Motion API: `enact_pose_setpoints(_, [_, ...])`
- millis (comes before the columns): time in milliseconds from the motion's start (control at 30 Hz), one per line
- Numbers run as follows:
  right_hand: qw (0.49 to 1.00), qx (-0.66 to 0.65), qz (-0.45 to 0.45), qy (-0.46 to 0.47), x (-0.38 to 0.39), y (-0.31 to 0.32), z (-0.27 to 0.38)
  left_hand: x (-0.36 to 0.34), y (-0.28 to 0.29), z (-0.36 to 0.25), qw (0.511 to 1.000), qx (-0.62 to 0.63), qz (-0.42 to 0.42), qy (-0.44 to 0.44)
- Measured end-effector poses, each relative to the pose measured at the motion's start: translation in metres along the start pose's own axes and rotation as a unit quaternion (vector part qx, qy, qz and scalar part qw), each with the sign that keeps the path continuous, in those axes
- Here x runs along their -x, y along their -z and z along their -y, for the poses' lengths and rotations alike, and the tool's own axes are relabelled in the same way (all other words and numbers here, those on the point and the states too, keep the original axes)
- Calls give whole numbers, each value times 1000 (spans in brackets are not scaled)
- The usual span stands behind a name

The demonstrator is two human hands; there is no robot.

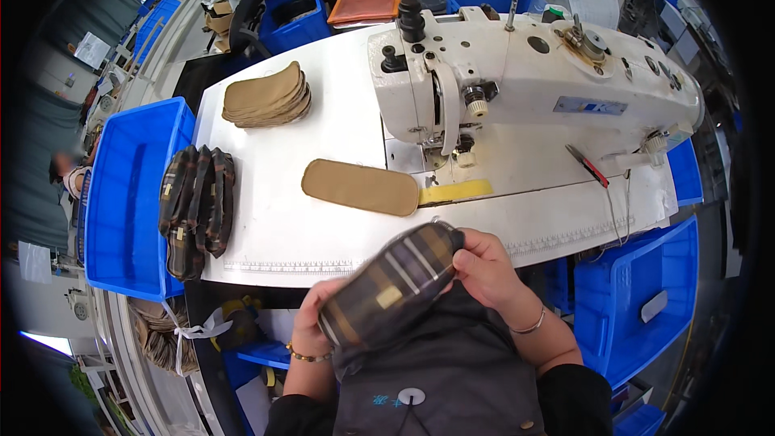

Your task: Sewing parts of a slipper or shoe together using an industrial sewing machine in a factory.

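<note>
Between left hand [312, 319] and right hand [490, 270], above a dark apron [440, 371], a plaid pouch [394, 278] is tilting.
The left fingers are gripping its lower end, the right ones pinching its upper; likely soft and light, the pouch is probably needing a hold at both ends.

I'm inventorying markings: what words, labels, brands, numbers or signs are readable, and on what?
White metal sewing machine: silver-blue nameplate, lettering not quoted.
Dark grey cloth apron: blue characters, not quoted.
Long white ruler strip: figures too small.
Rectangular yellow label on brown plaid fabric pouch: blurred.
</note>
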State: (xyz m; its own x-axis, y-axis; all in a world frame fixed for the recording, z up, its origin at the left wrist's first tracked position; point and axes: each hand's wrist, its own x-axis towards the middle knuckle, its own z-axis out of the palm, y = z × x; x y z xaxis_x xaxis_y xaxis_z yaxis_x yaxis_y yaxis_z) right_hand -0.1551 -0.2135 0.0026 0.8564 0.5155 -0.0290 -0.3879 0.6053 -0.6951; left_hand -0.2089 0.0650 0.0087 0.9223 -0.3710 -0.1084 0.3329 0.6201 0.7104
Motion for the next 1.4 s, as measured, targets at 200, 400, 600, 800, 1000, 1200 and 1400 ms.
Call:
enact_pose_setpoints(200, [983, 72, 125, -113, -9, -9, -5, -15, -23, 6, 984, -68, 32, 164])
enact_pose_setpoints(400, [989, 91, 17, -113, -8, -16, -24, -30, -36, 27, 988, -32, -58, 138])
enact_pose_setpoints(600, [995, -1, -74, -64, -5, -30, -30, -36, -36, 30, 990, 7, -29, 136])
enact_pose_setpoints(800, [991, -25, -119, -53, -9, -28, -35, -37, -28, 32, 989, -13, -16, 148])
enact_pose_setpoints(1000, [952, 285, -108, 29, -5, -33, -12, -34, -41, 37, 990, 36, -72, 119])
enact_pose_setpoints(1200, [969, 236, -62, -46, -3, -29, -14, -34, -40, 25, 987, -38, -58, 143])
enact_pose_setpoints(1400, [974, 159, -34, -160, -7, -22, -13, -38, -32, 15, 972, -194, -98, 89])
